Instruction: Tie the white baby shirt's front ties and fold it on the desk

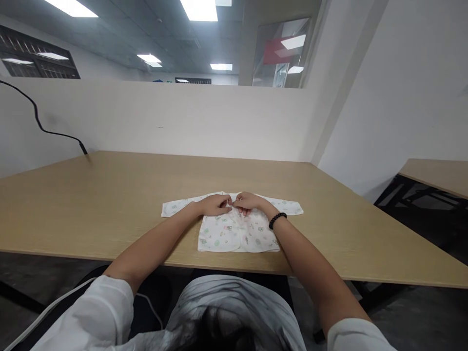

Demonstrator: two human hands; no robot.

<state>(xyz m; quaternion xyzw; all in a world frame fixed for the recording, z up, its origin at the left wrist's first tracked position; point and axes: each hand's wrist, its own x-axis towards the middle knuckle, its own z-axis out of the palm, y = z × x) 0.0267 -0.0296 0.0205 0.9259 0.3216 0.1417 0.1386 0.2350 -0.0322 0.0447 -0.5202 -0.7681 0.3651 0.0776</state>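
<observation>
A small white baby shirt (234, 234) with a pastel print lies flat on the wooden table (109, 204), sleeves spread to both sides. My left hand (215, 204) and my right hand (248, 202) meet at the shirt's front opening near the collar. Both have fingers curled and pinch the fabric at the centre. A black bead bracelet (278, 220) circles my right wrist.
A white partition wall (164, 117) stands behind the table. A black cable (44, 127) hangs over the partition at the far left and reaches the tabletop. Another table (438, 175) stands to the right, across a gap with a dark floor.
</observation>
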